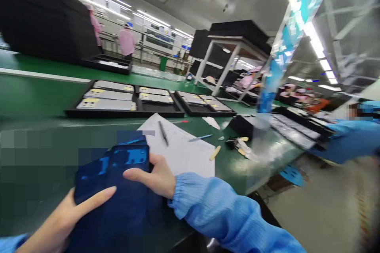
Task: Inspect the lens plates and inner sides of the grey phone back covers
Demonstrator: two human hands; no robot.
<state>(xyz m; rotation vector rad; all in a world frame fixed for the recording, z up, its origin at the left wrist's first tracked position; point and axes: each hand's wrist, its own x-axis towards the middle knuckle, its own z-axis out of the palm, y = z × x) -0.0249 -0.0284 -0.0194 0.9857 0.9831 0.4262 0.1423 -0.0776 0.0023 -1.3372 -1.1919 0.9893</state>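
Note:
Both my hands hold a dark blue phone back cover (118, 189) low over the green bench (44, 99). My left hand (62, 221) grips its lower left edge, with the forefinger laid across its face. My right hand (156, 176), in a light blue sleeve, grips the upper right edge beside the camera cut-out, thumb on top. Just behind the cover lies a white paper sheet (184, 150) with a black pen (163, 132) on it.
Black trays (124, 104) of silver phone backs line the bench behind, and another tray (204, 104) lies to their right. A blue pen (200, 138), small yellow sticks and clear film lie right of the paper. A co-worker's blue sleeve (350, 140) is at the right; people in pink stand far off.

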